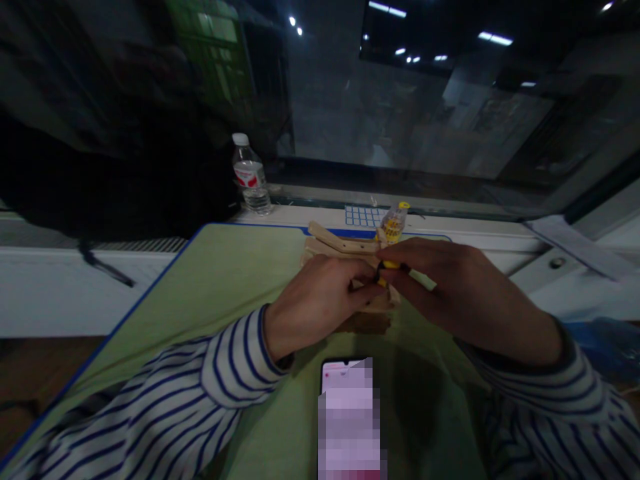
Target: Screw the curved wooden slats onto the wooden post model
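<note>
A small yellow-and-black object [391, 265] sits pinched in the fingertips of my right hand [465, 287]; its exact kind is too small to tell. The fingers of my left hand [320, 300] are pinched closed against the near side of it, and what lies between them is partly hidden. Under and behind both hands are light wooden parts [345, 244], with small dark holes showing in one slanted strip. My left hand covers much of the wood.
A phone [347, 413] with a lit screen lies on the green table [240, 260] in front. On the sill stand a water bottle [251, 177], a yellow-capped clear bottle [396, 221] and a blue-and-white grid sheet [365, 215]. Papers [580, 243] lie at right; a dark bag [125, 180] at left.
</note>
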The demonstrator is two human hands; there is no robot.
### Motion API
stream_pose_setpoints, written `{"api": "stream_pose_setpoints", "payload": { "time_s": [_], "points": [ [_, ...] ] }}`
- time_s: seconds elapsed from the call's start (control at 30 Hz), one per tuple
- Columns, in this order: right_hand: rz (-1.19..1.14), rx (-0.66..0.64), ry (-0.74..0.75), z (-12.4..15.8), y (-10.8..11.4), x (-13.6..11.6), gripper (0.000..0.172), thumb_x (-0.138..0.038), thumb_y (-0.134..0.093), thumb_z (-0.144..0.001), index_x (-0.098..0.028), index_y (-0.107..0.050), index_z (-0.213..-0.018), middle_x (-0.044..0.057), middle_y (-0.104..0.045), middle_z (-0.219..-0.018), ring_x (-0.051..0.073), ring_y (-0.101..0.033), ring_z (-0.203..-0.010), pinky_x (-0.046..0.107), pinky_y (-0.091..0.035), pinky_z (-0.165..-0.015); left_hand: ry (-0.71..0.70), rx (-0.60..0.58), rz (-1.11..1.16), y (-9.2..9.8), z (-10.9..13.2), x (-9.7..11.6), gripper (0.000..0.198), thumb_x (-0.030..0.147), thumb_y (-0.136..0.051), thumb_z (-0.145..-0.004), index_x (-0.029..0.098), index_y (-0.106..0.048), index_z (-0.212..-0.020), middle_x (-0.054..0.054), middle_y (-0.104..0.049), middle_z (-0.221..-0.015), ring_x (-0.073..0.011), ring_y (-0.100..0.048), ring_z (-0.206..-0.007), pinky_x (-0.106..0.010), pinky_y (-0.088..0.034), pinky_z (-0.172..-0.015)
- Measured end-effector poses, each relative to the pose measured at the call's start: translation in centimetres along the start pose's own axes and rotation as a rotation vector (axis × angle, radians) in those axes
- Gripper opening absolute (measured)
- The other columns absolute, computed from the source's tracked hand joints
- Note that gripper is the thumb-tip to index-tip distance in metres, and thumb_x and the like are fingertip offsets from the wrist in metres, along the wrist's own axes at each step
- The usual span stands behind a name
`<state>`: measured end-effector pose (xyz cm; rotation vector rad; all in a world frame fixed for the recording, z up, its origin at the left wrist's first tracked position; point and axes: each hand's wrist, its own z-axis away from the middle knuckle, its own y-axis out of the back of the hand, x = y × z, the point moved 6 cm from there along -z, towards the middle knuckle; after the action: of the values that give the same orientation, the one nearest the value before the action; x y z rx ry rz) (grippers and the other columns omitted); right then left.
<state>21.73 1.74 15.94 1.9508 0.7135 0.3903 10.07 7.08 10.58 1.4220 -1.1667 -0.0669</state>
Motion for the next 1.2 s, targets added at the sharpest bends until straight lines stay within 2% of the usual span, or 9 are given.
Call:
{"api": "stream_pose_setpoints", "payload": {
  "time_s": [0.2,0.3,0.4,0.6,0.83,1.07,1.2],
  "points": [
    [0.038,0.001,-0.016,0.13,0.21,0.15,0.027,-0.022,-0.055,-0.092,-0.015,-0.063,-0.116,0.009,-0.07,-0.117,0.02,-0.068,-0.1,0.033,-0.055,-0.085,-0.02,-0.016,-0.003,0.1,-0.03,0.09,0.019,0.027,-0.058,-0.088,0.024,-0.074,-0.098,-0.001,-0.076,-0.092,-0.0185,-0.069,-0.084,-0.026,-0.049,-0.076],
    [0.032,0.017,-0.005,0.15,0.33,0.1,0.028,-0.02,-0.054,-0.092,-0.015,-0.062,-0.118,0.008,-0.07,-0.118,0.018,-0.067,-0.102,0.031,-0.053,-0.09,-0.032,-0.009,-0.006,0.27,-0.01,0.31,0.018,0.027,-0.059,-0.088,0.023,-0.074,-0.095,-0.001,-0.075,-0.089,-0.018,-0.068,-0.082,-0.026,-0.049,-0.076],
    [0.037,0.019,0.001,0.16,0.29,0.09,0.027,-0.018,-0.053,-0.092,-0.015,-0.063,-0.117,0.007,-0.07,-0.117,0.017,-0.066,-0.104,0.031,-0.052,-0.093,-0.029,-0.004,-0.007,0.22,0.06,0.39,0.019,0.03,-0.057,-0.09,0.023,-0.074,-0.095,-0.001,-0.075,-0.086,-0.017,-0.068,-0.078,-0.026,-0.048,-0.071],
    [0.029,0.006,0.008,-0.03,0.26,-0.04,0.026,-0.017,-0.053,-0.092,-0.016,-0.064,-0.115,0.005,-0.071,-0.114,0.017,-0.068,-0.101,0.031,-0.054,-0.09,0.004,0.034,-0.008,0.09,0.19,0.13,0.02,0.038,-0.06,-0.088,0.025,-0.072,-0.097,0.002,-0.074,-0.087,-0.0164,-0.068,-0.078,-0.025,-0.046,-0.066],
    [0.028,-0.004,-0.024,0.04,0.2,-0.04,0.024,-0.017,-0.053,-0.092,-0.016,-0.065,-0.112,0.006,-0.071,-0.117,0.02,-0.067,-0.103,0.036,-0.054,-0.092,-0.012,0.024,-0.025,0.14,0.06,0.29,0.015,0.031,-0.06,-0.089,0.025,-0.072,-0.096,0.003,-0.075,-0.085,-0.0151,-0.068,-0.075,-0.025,-0.044,-0.065],
    [0.024,-0.012,-0.035,0.12,0.07,-0.01,0.024,-0.02,-0.052,-0.092,-0.015,-0.066,-0.112,0.009,-0.07,-0.117,0.022,-0.068,-0.102,0.039,-0.055,-0.09,-0.022,-0.025,-0.031,0.03,0.03,0.4,0.018,0.027,-0.056,-0.091,0.023,-0.072,-0.098,0.0,-0.075,-0.091,-0.0175,-0.068,-0.083,-0.027,-0.045,-0.07],
    [0.027,-0.013,-0.044,0.03,0.04,0.1,0.025,-0.019,-0.052,-0.092,-0.016,-0.066,-0.112,0.009,-0.07,-0.117,0.022,-0.068,-0.101,0.038,-0.056,-0.089,-0.03,-0.023,-0.036,0.14,0.06,0.59,0.017,0.026,-0.056,-0.09,0.023,-0.072,-0.097,0.0,-0.075,-0.089,-0.0165,-0.068,-0.08,-0.025,-0.044,-0.067]
  ]
}}
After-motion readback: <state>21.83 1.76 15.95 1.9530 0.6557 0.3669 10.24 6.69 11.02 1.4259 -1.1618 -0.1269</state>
